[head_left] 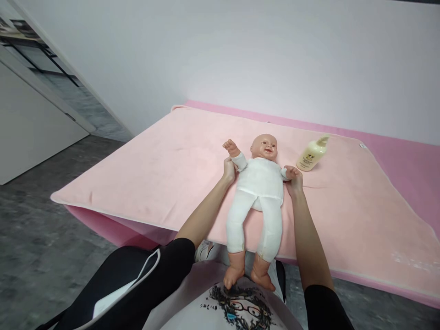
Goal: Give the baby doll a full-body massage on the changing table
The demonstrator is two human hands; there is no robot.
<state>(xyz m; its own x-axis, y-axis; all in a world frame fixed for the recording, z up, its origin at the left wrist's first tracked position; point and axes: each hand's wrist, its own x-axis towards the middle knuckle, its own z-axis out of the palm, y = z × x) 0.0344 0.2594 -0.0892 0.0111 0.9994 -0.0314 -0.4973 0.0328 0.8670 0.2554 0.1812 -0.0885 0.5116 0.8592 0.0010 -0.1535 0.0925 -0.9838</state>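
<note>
A baby doll (263, 178) with a white cloth body lies face up on the pink blanket (144, 165), its feet hanging past the near edge. My left hand (229, 170) is closed around the doll's arm on the left, just below the raised plastic hand. On the other side, my right hand (294, 182) grips the doll's other arm near its wrist, the fingers partly hidden behind it. A pale yellow pump bottle (309, 156) stands to the right of the doll's head, close to my right hand.
Behind the table rises a white wall (275, 59). A darker pink cover (405, 169) shows under the blanket at the back and right. A black chair or bag with a white object (113, 298) is at the lower left, above grey floor (30, 238).
</note>
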